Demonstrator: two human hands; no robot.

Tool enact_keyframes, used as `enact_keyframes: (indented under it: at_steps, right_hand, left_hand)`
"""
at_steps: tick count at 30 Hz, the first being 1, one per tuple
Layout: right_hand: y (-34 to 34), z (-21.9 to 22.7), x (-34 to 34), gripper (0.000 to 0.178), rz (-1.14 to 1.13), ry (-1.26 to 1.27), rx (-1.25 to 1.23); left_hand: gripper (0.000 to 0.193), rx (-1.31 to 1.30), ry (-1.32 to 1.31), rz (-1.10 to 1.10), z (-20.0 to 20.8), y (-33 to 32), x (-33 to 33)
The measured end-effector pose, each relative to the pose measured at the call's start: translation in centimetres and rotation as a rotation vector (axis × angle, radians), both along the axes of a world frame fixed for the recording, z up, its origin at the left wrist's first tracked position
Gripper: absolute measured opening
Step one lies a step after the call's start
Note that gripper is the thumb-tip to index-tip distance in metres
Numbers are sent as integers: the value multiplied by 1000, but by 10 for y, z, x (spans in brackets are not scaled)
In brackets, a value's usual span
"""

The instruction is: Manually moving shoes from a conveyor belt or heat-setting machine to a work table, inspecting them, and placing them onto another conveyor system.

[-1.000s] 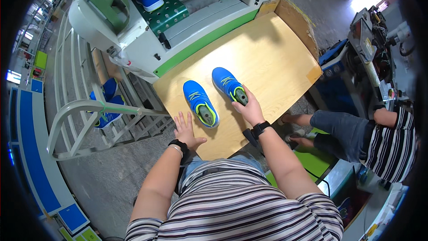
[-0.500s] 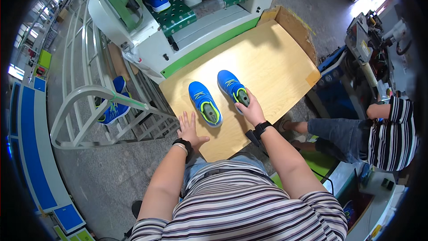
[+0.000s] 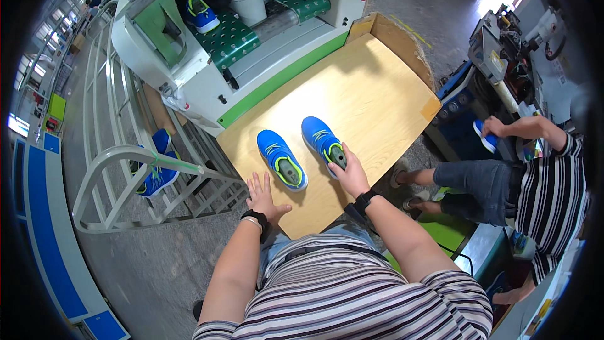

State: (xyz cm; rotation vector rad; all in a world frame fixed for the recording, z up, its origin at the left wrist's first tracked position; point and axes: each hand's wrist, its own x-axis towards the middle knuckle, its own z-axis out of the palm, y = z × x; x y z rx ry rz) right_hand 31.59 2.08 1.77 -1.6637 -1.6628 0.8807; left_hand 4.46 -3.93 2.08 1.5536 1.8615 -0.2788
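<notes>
- Since half a second earlier, both shoes stayed put on the wooden table.
- Right hand gripped the right blue shoe at its heel.
- Left hand lay flat, fingers spread (empty), at 7 o'clock from the left blue shoe.

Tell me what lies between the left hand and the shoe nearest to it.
In the head view, only bare wooden tabletop separates the left hand from the left blue shoe.
</notes>
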Motion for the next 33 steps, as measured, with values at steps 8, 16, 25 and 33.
enact_keyframes:
  at_steps: [8, 16, 25, 33]
  right_hand:
    - [-3, 6, 0, 74, 7, -23, -3]
    - [-2, 6, -3, 68, -13, -4, 25]
    - [-18, 10, 22, 68, -211, 209, -112]
    - [-30, 17, 82, 64, -513, -57, 50]
  left_hand:
    - [136, 8, 25, -20, -6, -1, -1]
    - [134, -1, 35, -30, -2, 0, -3]
    - [86, 154, 99, -177, 26, 23, -36]
    - [38, 686, -117, -259, 108, 198, -2]
